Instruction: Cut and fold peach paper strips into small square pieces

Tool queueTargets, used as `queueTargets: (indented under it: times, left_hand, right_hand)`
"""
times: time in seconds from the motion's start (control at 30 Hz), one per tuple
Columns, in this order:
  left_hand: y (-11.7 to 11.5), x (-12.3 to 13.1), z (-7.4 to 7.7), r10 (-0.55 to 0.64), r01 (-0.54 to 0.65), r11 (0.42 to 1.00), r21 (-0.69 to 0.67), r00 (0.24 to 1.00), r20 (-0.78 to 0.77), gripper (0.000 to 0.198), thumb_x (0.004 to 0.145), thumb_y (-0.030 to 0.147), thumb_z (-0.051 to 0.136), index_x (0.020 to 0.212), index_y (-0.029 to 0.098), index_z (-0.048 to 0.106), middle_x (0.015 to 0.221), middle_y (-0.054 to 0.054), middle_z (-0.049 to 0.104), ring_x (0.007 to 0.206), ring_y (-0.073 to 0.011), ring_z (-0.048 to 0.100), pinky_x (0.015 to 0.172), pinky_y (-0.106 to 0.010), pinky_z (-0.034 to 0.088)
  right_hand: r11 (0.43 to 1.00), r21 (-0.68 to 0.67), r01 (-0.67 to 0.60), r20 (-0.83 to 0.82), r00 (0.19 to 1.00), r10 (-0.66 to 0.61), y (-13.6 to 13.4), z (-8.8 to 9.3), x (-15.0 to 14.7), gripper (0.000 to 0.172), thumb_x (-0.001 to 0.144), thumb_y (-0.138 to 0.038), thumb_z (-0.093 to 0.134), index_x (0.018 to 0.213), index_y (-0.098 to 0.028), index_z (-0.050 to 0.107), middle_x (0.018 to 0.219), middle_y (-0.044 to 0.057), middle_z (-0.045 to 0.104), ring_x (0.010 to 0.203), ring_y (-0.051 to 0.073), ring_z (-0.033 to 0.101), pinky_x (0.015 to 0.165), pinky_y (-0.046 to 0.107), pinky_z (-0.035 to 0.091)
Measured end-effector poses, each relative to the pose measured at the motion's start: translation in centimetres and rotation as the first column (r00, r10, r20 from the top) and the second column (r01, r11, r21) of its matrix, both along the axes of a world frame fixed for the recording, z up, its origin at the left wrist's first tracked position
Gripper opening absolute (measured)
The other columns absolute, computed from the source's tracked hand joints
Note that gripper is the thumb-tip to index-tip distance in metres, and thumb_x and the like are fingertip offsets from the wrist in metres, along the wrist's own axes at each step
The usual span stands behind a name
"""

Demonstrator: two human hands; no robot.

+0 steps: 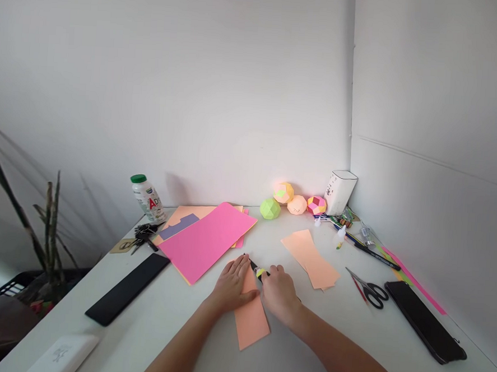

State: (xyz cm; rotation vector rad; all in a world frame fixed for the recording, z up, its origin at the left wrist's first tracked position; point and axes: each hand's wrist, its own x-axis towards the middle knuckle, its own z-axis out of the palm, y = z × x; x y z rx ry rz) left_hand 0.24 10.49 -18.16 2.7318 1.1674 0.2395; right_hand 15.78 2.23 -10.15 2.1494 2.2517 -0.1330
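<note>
My left hand lies flat with fingers stretched out on an orange paper strip on the white table. My right hand is closed around a black and yellow marker, its tip near the strip's far end. Both hands touch the strip. More orange strips lie to the right of my right hand.
A pink sheet on a paper stack lies left. A black case, keys and a bottle are further left. Paper balls, a white box, scissors, pens and a black pouch sit right.
</note>
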Motion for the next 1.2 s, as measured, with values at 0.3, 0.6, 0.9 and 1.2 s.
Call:
queueTargets:
  times: [0.3,0.6,0.9,1.2]
  left_hand:
    - [0.0,0.0,0.1,0.003,-0.003,1.000,0.005,1.000,-0.026,0.080,0.084,0.057,0.046,0.146,0.009,0.031,0.155,-0.016,0.025,0.143,-0.0317,0.023,0.115,-0.048,0.021]
    - [0.0,0.1,0.0,0.006,-0.006,1.000,0.016,0.999,-0.038,0.079,0.084,0.059,0.044,0.147,0.012,0.032,0.155,-0.013,0.026,0.143,-0.0305,0.024,0.115,-0.045,0.022]
    - [0.3,0.1,-0.3,-0.007,0.007,1.000,-0.002,1.000,-0.028,0.079,0.084,0.060,0.044,0.147,0.013,0.033,0.155,-0.014,0.024,0.143,-0.0318,0.023,0.115,-0.048,0.020]
    - [0.0,-0.5,-0.3,0.038,-0.043,0.998,0.036,0.990,0.139,0.070,0.084,0.062,0.048,0.138,0.019,0.045,0.151,-0.012,0.037,0.139,-0.0289,0.034,0.112,-0.046,0.030]
  right_hand:
    - [0.999,0.011,0.035,0.010,0.999,-0.035,-0.5,-0.1,-0.8,0.022,0.084,-0.012,0.055,0.104,-0.013,0.065,0.099,0.015,0.065,0.093,0.026,0.058,0.065,0.030,0.045]
    - [0.998,-0.001,0.057,0.034,0.998,-0.057,-0.5,-0.4,-1.2,0.024,0.081,-0.009,0.056,0.102,-0.014,0.066,0.096,0.014,0.066,0.090,0.025,0.060,0.063,0.028,0.046]
    - [0.997,0.021,0.076,0.039,0.996,-0.077,-0.5,-0.7,-1.5,0.021,0.080,-0.007,0.058,0.098,-0.011,0.067,0.093,0.015,0.066,0.087,0.026,0.061,0.063,0.028,0.046]
    - [0.975,0.194,0.108,0.005,0.994,-0.111,-0.8,-2.7,2.7,0.032,0.088,-0.012,0.050,0.117,-0.014,0.062,0.099,0.014,0.064,0.094,0.026,0.057,0.066,0.030,0.043]
